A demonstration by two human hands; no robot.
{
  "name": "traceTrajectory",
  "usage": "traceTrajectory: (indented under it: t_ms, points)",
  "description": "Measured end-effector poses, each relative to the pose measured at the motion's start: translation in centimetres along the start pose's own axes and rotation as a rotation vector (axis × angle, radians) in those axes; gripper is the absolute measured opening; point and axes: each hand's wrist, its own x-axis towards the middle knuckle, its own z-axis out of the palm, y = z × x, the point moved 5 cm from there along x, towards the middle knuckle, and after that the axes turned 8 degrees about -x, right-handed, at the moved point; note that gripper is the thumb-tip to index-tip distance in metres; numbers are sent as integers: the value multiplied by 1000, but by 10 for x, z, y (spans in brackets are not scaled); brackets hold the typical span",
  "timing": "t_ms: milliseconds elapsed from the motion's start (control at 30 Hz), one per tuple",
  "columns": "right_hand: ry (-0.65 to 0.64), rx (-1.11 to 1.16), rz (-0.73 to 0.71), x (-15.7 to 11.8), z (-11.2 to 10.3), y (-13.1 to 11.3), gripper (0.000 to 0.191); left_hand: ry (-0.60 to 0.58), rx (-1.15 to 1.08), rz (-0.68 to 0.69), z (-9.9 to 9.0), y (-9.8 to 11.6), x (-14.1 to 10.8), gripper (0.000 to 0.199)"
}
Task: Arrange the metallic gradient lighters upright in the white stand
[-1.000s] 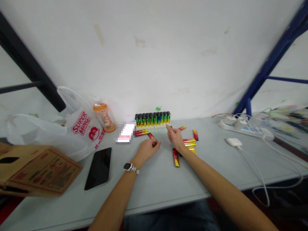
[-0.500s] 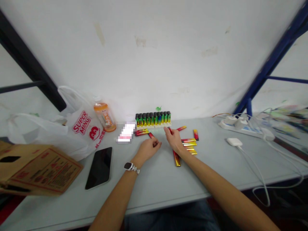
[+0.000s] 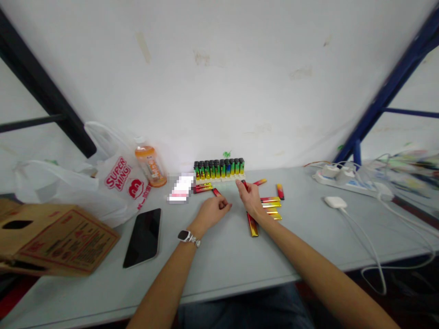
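Note:
My left hand (image 3: 213, 211), with a watch on the wrist, is curled closed at the lower end of a red lighter (image 3: 216, 192); whether it grips it is hidden. To the right, my right hand (image 3: 249, 197) is closed around a red lighter (image 3: 244, 183) whose dark end shows above the fingers. Green-yellow lighters (image 3: 219, 170) stand upright in a white rack (image 3: 228, 179) by the wall. Red-yellow lighters (image 3: 203, 188) lie left of the hands. Several more (image 3: 272, 205) lie beside my right hand, with one (image 3: 253, 226) under its wrist.
On the left are a cardboard box (image 3: 68, 237), a plastic bag (image 3: 118, 183), an orange bottle (image 3: 151, 167) and a dark tablet (image 3: 143, 237). A blurred-out bright item (image 3: 181, 188) lies left of the rack. To the right are a power strip (image 3: 353, 183) and a white charger (image 3: 335, 202) with cable.
Both hands keep nearly the same place and pose. The whole view has shifted very slightly, and a little more of the lighter's dark end shows at my right hand.

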Motion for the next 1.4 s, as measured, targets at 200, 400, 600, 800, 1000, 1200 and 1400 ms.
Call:
traceTrajectory:
  t_ms: [200,400,600,800,1000,1200,1400]
  points:
    - [0,-43,51,5,3,10,39,2,2,9,1,-1,0,29]
    - [-16,-40,18,3,5,4,40,6,9,-4,1,0,0,28]
    - [-173,163,-30,3,11,-7,36,11,19,2,0,1,0,29]
    - [-60,-69,-251,34,-11,-5,32,-2,29,-2,0,0,0,30]
    - [-139,-246,-266,79,-18,6,31,7,27,-8,0,0,0,29]
    - [-207,-338,-321,109,-7,11,22,8,38,-28,-2,1,-1,28]
    - [-266,-357,-363,119,3,13,18,5,54,-16,-2,1,0,29]
